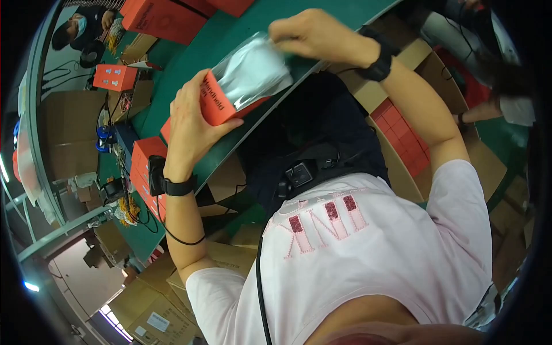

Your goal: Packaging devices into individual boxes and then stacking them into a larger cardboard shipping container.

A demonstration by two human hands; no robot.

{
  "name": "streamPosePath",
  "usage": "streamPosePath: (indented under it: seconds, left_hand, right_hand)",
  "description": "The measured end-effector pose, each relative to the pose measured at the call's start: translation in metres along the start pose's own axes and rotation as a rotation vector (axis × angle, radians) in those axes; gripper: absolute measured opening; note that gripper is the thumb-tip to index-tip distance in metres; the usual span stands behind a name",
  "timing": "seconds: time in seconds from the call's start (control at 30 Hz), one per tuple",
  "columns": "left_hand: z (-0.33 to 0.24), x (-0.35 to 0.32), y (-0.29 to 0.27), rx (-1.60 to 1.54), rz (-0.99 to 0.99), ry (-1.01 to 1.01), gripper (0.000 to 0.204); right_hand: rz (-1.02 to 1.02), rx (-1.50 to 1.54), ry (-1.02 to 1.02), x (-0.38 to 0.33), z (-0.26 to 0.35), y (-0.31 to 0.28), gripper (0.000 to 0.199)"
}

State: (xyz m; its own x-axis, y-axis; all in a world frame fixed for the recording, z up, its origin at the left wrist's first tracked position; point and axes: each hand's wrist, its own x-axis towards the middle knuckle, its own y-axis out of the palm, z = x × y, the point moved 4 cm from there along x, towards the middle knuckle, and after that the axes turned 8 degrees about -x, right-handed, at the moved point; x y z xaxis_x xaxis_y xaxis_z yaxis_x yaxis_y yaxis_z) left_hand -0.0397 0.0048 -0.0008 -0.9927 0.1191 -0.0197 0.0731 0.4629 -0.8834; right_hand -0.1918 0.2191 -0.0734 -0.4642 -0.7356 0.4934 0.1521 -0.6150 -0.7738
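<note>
Guessing the clear bag (256, 70) is mid-boxing, left hand (191, 119) fingers clamped on the red box (217, 108), right hand (316, 37) fingers too blurry to tell, next move probably needs the box steady.

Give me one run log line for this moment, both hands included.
left hand: holding orange box | right hand: at edge of clear bag, grip blurred | clear bag: protruding from box

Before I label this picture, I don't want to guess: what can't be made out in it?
All in the head view:
Right hand: motion blur and its curled fingers hide whether it grips the clear bag.
The bag's contents: glare and wrinkled film obscure them.
The bag's lower end: hidden by the red box in the left hand.
Co-worker at right: cut off by the dark fisheye rim.
</note>
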Motion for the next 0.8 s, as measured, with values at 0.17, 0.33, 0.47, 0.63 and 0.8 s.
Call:
streamPosePath:
  seconds: [0.17,0.33,0.47,0.63,0.8]
  left_hand:
    - [0.016,0.005,0.010,0.119,-0.114,0.135,0.105]
    - [-0.023,0.013,0.005,0.051,-0.295,0.242,0.092]
    - [-0.039,0.035,0.026,-0.027,-0.305,0.269,0.079]
    - [-0.028,0.039,0.040,-0.281,-0.320,0.151,0.079]
    - [-0.027,0.044,0.035,-0.323,-0.355,0.135,0.083]
  right_hand:
    - [0.078,-0.241,0.149,-0.007,-0.039,-0.005,0.027]
    - [-0.011,0.057,0.148,0.030,0.034,-0.083,0.022]
    - [0.141,-0.275,-0.092,0.041,0.030,-0.032,0.027]
    - [0.012,-0.245,-0.068,0.039,0.027,0.002,0.017]
    - [-0.276,-0.116,-0.101,0.046,0.072,-0.021,0.015]
